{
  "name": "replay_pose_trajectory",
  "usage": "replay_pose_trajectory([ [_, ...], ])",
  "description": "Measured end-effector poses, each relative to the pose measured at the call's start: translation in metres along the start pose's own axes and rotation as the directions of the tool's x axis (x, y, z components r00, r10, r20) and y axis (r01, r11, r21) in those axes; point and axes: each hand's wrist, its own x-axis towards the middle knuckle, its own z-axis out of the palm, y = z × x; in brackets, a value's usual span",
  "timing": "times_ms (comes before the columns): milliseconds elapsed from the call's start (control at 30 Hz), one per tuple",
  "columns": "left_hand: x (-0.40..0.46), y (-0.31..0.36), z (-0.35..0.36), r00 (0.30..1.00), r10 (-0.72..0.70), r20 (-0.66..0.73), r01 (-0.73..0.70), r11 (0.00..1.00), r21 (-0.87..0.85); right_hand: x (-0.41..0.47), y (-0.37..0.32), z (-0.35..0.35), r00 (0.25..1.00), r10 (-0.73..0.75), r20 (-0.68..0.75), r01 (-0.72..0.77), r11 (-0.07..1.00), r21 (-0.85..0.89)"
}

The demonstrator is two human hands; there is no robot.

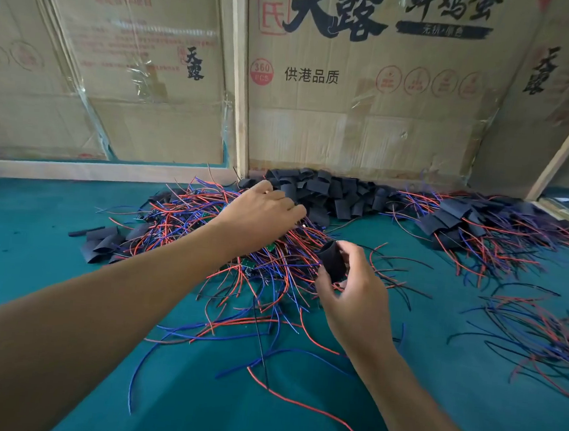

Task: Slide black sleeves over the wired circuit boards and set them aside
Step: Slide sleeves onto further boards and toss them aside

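Note:
A tangled heap of small green circuit boards with red, blue and black wires (pixel 239 245) lies in the middle of the green table. My left hand (pixel 262 213) reaches into the far side of this heap, fingers curled down among the wires; what it grips is hidden. My right hand (pixel 352 290) pinches one black sleeve (pixel 332 259) between thumb and fingers, its open end turned toward the heap. A pile of loose black sleeves (pixel 333 192) sits at the back against the cardboard wall.
Sleeved boards with wires (pixel 474 228) are heaped at the right rear. More loose wires (pixel 534 337) lie at the right. A few flat sleeves (pixel 102 240) rest at the left. Cardboard walls (pixel 356 84) with wooden posts close off the back of the green table (pixel 190 406).

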Motion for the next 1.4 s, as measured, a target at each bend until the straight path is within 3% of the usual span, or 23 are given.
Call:
replay_pose_trajectory([
  [67, -0.006, 0.001, -0.006, 0.997, -0.028, -0.069, 0.023, 0.997, -0.071, 0.000, -0.002, -0.001, 0.998, -0.033, -0.045, 0.033, 0.999, 0.003],
  [167, -0.015, 0.001, -0.017, 0.996, -0.071, -0.048, 0.062, 0.984, -0.164, 0.002, -0.004, -0.003, 0.988, -0.070, -0.139, 0.074, 0.997, 0.021],
  [233, -0.022, 0.002, -0.027, 0.982, -0.183, -0.038, 0.164, 0.938, -0.304, 0.004, -0.005, -0.006, 0.974, -0.071, -0.214, 0.084, 0.995, 0.052],
  [300, -0.033, 0.006, -0.038, 0.927, -0.371, -0.058, 0.294, 0.813, -0.503, 0.005, -0.006, -0.009, 0.954, -0.076, -0.290, 0.108, 0.990, 0.095],
  [433, -0.062, 0.025, -0.060, 0.714, -0.700, -0.017, 0.358, 0.386, -0.851, 0.005, -0.007, -0.014, 0.944, -0.056, -0.326, 0.116, 0.979, 0.167],
  [500, -0.075, 0.033, -0.064, 0.622, -0.779, 0.079, 0.215, 0.073, -0.974, 0.005, -0.007, -0.014, 0.954, -0.035, -0.297, 0.094, 0.978, 0.184],
  [533, -0.081, 0.036, -0.065, 0.596, -0.792, 0.134, 0.066, -0.118, -0.991, 0.005, -0.007, -0.014, 0.959, -0.028, -0.282, 0.084, 0.979, 0.188],
  [600, -0.090, 0.041, -0.064, 0.594, -0.765, 0.249, -0.212, -0.447, -0.869, 0.005, -0.006, -0.014, 0.971, -0.023, -0.239, 0.070, 0.979, 0.190],
  [700, -0.097, 0.051, -0.056, 0.563, -0.721, 0.403, -0.348, -0.649, -0.676, 0.004, -0.004, -0.010, 0.997, -0.027, -0.077, 0.040, 0.982, 0.183],
  [800, -0.098, 0.056, -0.046, 0.537, -0.663, 0.522, -0.389, -0.743, -0.544, 0.004, -0.002, -0.006, 0.989, -0.076, 0.128, 0.054, 0.985, 0.167],
  [900, -0.100, 0.056, -0.040, 0.510, -0.634, 0.581, -0.451, -0.772, -0.447, 0.000, -0.004, -0.006, 0.943, -0.154, 0.296, 0.094, 0.974, 0.205],
  [1167, -0.099, 0.056, -0.044, 0.566, -0.592, 0.574, -0.519, -0.797, -0.310, -0.004, -0.010, -0.006, 0.844, -0.192, 0.501, 0.122, 0.978, 0.170],
  [1400, -0.107, 0.043, -0.053, 0.557, -0.603, 0.571, -0.620, -0.759, -0.198, -0.004, -0.011, -0.012, 0.795, -0.146, 0.589, 0.093, 0.988, 0.120],
])
